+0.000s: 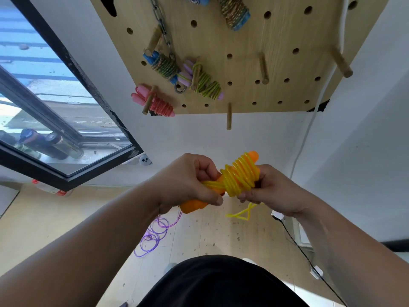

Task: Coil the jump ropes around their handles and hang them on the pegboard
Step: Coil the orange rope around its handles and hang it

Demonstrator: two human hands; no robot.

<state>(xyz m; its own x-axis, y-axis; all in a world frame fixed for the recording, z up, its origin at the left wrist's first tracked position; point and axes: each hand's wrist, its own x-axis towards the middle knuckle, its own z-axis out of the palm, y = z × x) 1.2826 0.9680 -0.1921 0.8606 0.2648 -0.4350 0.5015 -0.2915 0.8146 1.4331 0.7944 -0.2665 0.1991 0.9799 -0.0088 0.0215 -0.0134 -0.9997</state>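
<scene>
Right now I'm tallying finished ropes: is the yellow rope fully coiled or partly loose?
Partly loose: the yellow rope mostly wraps the orange handles, but a tail hangs below the right hand.

Between the left hand (190,180) and right hand (273,191), the yellow rope (238,176) is glossy, translucent plastic tubing, wound on smooth orange handles (191,207) of plastic with a soft sheen. Above the hands, the pegboard (276,41) is pale wood with a matt, fine-grained face; its pegs (229,117) are bare, matt wooden dowels. Up there too, the chain (162,25) is dull grey metal and the pink rope (159,105) smooth, satiny plastic. Below the left hand, the purple rope (147,237) looks thin, shiny, see-through
</scene>
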